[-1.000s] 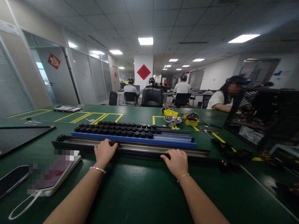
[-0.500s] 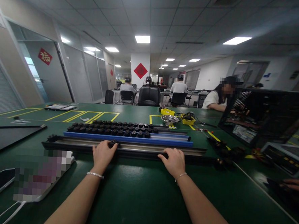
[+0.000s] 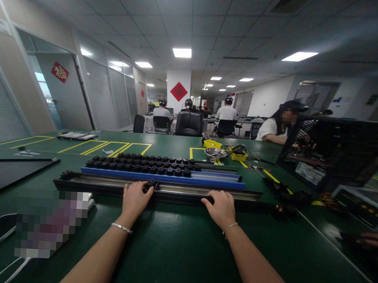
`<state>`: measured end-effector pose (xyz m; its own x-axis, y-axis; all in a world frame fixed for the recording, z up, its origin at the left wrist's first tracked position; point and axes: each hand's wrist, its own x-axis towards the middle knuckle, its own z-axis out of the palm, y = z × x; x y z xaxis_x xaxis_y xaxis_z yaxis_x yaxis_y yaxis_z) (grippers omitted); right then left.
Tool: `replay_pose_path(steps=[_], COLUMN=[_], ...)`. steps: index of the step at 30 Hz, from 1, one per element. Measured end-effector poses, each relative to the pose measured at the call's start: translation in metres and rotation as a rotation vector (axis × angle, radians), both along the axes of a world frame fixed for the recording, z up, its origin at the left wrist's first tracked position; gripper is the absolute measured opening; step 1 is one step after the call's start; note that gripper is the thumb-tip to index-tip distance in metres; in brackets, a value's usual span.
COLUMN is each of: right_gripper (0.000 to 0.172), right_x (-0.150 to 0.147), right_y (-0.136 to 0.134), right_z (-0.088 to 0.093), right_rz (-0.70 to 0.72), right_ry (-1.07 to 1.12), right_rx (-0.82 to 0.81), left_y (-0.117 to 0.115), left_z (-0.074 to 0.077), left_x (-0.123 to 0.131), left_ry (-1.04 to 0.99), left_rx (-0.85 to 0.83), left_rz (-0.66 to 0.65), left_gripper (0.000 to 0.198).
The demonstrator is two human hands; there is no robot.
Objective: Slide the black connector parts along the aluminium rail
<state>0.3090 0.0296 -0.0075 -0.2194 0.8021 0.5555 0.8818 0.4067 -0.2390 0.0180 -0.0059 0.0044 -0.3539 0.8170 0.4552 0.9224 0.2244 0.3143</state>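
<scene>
A long black metal rail [image 3: 84, 182] lies across the green table in front of me. My left hand [image 3: 134, 200] rests on its near edge, fingers pinched on a small black slider part [image 3: 149, 185] that sits in the rail's channel. My right hand [image 3: 221, 207] lies further right, fingers curled over the rail's near edge. Behind the rail lies a blue rail [image 3: 205, 182] carrying a row of several black parts [image 3: 142, 164].
A blurred-out phone [image 3: 48, 222] with a white cord lies at my left. A black panel [image 3: 10, 173] lies far left. An open computer case [image 3: 332, 150] stands right, with a yellow bin [image 3: 214, 143] and metal bowl [image 3: 215, 152] behind. A seated person [image 3: 278, 125] and another person's hand [image 3: 375, 240] are at right.
My left hand has slid the small black part a little rightward along the rail. My right hand has stayed on the rail's edge. The camera view shifted slightly.
</scene>
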Motion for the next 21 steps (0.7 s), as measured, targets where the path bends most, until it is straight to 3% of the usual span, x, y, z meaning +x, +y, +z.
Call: replay_pose_path(steps=[8, 21], right_gripper=[0.019, 0.019], right_x=[-0.001, 0.0], right_y=[-0.001, -0.001], right_z=[0.002, 0.001], right_rz=[0.009, 0.026], right_ry=[-0.002, 0.034], right_rx=[0.002, -0.006], left_y=[-0.001, -0.002], left_z=[0.001, -0.004], left_x=[0.008, 0.021], left_ry=[0.044, 0.038], left_rx=[-0.022, -0.004], left_rz=[-0.049, -0.289], left_gripper=[0.039, 0.037])
